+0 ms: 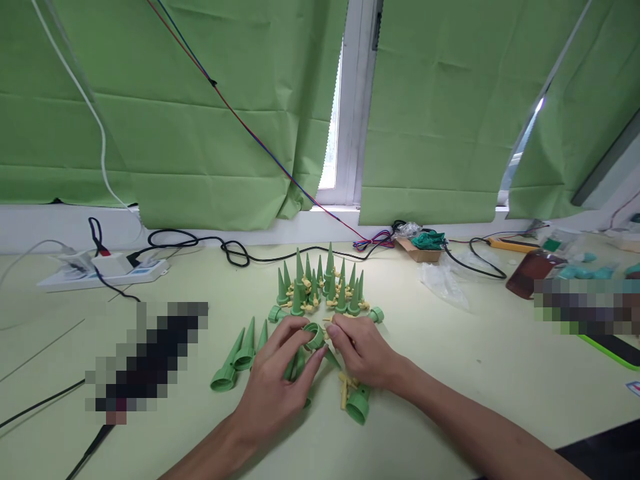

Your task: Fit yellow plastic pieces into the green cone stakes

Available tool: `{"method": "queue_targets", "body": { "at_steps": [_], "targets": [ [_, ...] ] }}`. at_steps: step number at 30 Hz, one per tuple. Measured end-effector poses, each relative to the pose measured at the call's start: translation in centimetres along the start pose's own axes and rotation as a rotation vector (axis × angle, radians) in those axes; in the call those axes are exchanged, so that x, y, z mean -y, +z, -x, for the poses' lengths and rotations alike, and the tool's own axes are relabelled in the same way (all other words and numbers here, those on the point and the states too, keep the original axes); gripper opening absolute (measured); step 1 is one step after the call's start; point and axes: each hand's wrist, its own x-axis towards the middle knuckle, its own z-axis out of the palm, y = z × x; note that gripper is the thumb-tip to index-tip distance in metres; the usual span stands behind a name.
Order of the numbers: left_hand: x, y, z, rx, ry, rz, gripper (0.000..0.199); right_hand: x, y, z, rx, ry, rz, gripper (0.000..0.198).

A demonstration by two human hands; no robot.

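My left hand [277, 377] is closed around the threaded collar of a green plastic watering spike [315, 337], its round opening turned up toward me. Pressed close at its right side, my right hand [364, 350] pinches a small yellow valve [327, 321], mostly covered by the fingers. Just under the right hand lie loose yellow valves [345, 390] and a green spike [358, 405] with its wide end toward me. Left of my left hand rest several bare green spikes [225, 377]. Beyond both hands stands a cluster of upright green spikes [297, 297] fitted with yellow valves.
A power strip [150, 270] with plugs and black cables sits at the back left. At the back right are a small cardboard box [419, 250], a crumpled clear bag [445, 283] and a bottle of dark liquid [533, 273]. Blurred dark objects lie at both sides.
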Motion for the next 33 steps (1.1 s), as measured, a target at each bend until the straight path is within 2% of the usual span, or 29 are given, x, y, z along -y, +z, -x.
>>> {"method": "queue_targets", "body": {
  "at_steps": [11,15,21,27,33],
  "targets": [
    [0.0,-0.2,0.1,0.010,-0.066,-0.022,0.012,0.0,0.3,0.1,-0.091,-0.049,-0.009,0.031],
    [0.1,-0.2,0.2,0.013,-0.136,0.074,0.028,-0.2,0.3,0.0,-0.142,-0.064,-0.017,0.028],
    [0.2,-0.5,0.4,-0.037,-0.303,0.182,0.025,-0.2,0.2,-0.1,-0.208,-0.084,-0.015,0.026],
    [-0.4,-1.1,-0.2,0.132,-0.506,0.264,0.039,0.2,0.2,-0.1,-0.185,-0.143,-0.052,0.023],
    [-0.7,-1.3,-0.3,0.154,-0.507,0.245,0.040,0.2,0.1,-0.2,-0.133,-0.145,-0.096,0.021]
  ]
}}
